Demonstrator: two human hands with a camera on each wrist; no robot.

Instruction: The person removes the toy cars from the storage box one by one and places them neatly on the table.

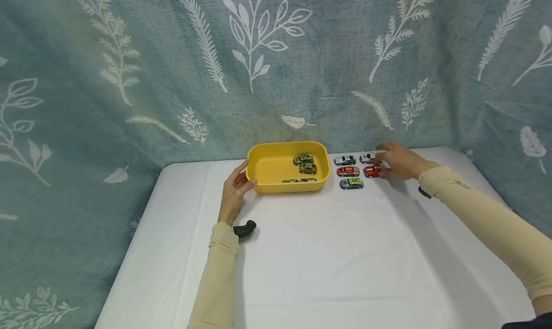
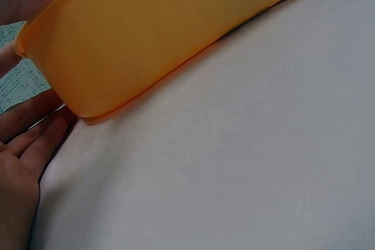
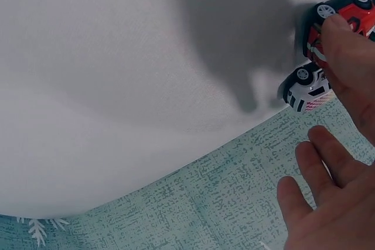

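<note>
My left hand (image 1: 233, 193) grips the left end of a yellow plastic bin (image 1: 286, 187), thumb over the rim and the other fingers along the outside. In the left wrist view the bin's wall (image 2: 135, 39) fills the top. At the right, my right hand (image 1: 400, 162) pinches a red toy car (image 1: 371, 172); its thumb lies on the car's side in the right wrist view, the other fingers spread. A white toy car (image 1: 367, 158) stands just behind the red one. Inside the bin lie several toy cars, among them a green one (image 1: 303, 159) and an olive one (image 1: 308, 168).
Left of the red car, a column holds a white-and-black car (image 1: 345, 160), an orange-red car (image 1: 348, 171) and a blue-and-green car (image 1: 351, 183). They stand on a white tabletop (image 1: 319, 252). A green leaf-patterned cloth (image 1: 276, 113) hangs along the table's back edge.
</note>
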